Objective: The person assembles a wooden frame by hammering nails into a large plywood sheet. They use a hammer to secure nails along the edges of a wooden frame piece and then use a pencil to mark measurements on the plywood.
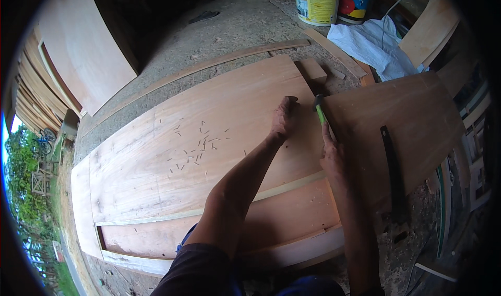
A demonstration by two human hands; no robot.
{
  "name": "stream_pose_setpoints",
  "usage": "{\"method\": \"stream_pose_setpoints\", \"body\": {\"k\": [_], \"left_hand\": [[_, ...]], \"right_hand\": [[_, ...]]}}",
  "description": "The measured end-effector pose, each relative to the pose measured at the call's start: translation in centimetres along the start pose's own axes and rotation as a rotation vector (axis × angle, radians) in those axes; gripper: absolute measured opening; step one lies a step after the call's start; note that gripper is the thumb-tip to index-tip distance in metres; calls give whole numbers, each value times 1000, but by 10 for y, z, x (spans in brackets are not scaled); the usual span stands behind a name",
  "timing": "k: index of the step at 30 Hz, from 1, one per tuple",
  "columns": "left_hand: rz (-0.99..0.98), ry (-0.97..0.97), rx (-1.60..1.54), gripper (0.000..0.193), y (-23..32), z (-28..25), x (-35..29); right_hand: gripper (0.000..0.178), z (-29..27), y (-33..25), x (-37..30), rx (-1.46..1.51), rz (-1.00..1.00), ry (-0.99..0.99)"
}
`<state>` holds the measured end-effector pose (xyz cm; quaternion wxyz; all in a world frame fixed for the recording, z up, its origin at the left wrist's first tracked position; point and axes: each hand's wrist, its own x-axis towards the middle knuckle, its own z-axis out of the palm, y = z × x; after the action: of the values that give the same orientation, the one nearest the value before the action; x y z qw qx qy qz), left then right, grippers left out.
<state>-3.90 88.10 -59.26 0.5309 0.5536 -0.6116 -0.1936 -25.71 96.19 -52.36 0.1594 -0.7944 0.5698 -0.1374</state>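
Note:
My right hand is wrapped round the green handle of a hammer, whose dark head points away from me beside the far right edge of a pale plywood sheet. On that sheet, close to the same edge, rests my left hand with its fingers curled together. Whatever it may pinch is too small or hidden to make out. Several small nails lie scattered across the plywood to the left of my left arm. Below the sheet, wooden frame strips border a recessed panel.
A handsaw lies on a second, darker board to the right. Beyond are a wood block, a long batten, a white sack and two buckets. Plywood sheets lean at the left.

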Motion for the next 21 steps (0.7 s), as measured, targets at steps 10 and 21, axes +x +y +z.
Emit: {"method": "stream_pose_setpoints", "body": {"k": [10,21], "left_hand": [[-305,-177,588,25,-16,-229,-39],[-219,-310,818,15,-8,-177,-33]], "right_hand": [[66,40,50,-48,741,243,-6],[60,19,26,-66,566,-11,291]]}}
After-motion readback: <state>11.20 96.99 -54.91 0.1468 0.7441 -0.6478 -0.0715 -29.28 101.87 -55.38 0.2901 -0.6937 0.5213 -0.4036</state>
